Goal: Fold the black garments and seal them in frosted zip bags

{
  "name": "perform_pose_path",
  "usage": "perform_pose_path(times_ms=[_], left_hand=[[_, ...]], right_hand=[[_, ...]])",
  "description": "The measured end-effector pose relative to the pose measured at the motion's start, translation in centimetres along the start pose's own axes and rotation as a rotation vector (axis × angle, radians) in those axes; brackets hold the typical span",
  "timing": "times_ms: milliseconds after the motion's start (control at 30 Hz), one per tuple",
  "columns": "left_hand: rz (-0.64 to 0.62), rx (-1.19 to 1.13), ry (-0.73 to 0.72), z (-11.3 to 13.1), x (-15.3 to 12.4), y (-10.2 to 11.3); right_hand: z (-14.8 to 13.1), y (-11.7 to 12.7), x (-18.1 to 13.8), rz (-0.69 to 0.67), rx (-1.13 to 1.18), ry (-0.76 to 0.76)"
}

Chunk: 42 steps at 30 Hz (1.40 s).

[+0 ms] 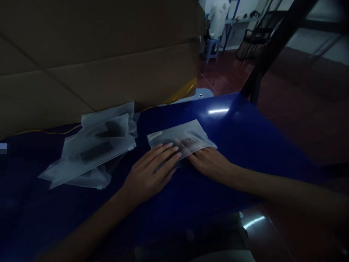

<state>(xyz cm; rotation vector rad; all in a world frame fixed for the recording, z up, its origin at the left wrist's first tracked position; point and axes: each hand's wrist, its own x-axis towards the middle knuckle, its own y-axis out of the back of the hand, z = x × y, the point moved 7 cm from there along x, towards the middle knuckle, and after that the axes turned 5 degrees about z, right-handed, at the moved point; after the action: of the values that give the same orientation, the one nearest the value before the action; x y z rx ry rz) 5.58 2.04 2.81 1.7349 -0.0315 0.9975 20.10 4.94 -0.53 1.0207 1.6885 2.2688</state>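
Note:
A frosted plastic zip bag (181, 136) with a white label and a dark item inside lies flat on the blue table (245, 134). My left hand (151, 171) lies flat on the bag's near left edge, fingers stretched out. My right hand (209, 162) rests at the bag's near right edge, its fingertips tucked under or into the bag and partly hidden. To the left lies a pile of similar frosted bags (95, 149), each with a dark object showing through.
A large cardboard box (95, 54) stands at the back of the table. A yellow cord (54, 131) runs along its base. A dark metal post (272, 47) rises at the right. Far back, a person in white sits on a blue stool (212, 47) at another table.

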Motion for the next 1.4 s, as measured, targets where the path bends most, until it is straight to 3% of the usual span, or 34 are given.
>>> perform_pose_path(times_ms=[133, 233, 467, 733, 867, 1000, 1133, 1233, 1400], left_hand=[[-0.258, -0.030, 0.097, -0.9, -0.7, -2.4], [-0.347, -0.074, 0.137, -1.5, -1.3, -3.2], [-0.414, -0.171, 0.131, -2.0, -1.9, -3.3], [-0.478, -0.315, 0.186, -2.4, -2.4, -3.6], [-0.479, -0.333, 0.222, -2.7, -2.7, -3.8], [-0.405, -0.251, 0.259, -3.4, -2.7, -3.6], [-0.271, -0.094, 0.265, -3.1, -2.2, -2.4], [-0.269, -0.055, 0.229, -2.4, -2.1, -2.0], [-0.338, -0.084, 0.242, -2.9, -2.7, -2.5]], right_hand=[[-0.8, 1.2, 0.1, 0.087, -0.161, 0.101], [-1.2, 2.5, 0.1, 0.204, -0.174, 0.136], [-1.7, 4.4, -0.3, 0.492, 0.034, 0.284], [-2.8, 5.0, -1.3, 0.563, 0.340, 0.532], [-3.0, 4.8, -1.2, 0.473, 0.403, 0.489], [-2.2, 3.1, -0.4, 0.263, 0.272, 0.300], [0.0, 1.5, 0.3, 0.165, 0.126, 0.105], [0.9, 1.2, 0.4, 0.167, 0.080, 0.082], [0.1, 2.5, 0.0, 0.288, 0.140, 0.208]])
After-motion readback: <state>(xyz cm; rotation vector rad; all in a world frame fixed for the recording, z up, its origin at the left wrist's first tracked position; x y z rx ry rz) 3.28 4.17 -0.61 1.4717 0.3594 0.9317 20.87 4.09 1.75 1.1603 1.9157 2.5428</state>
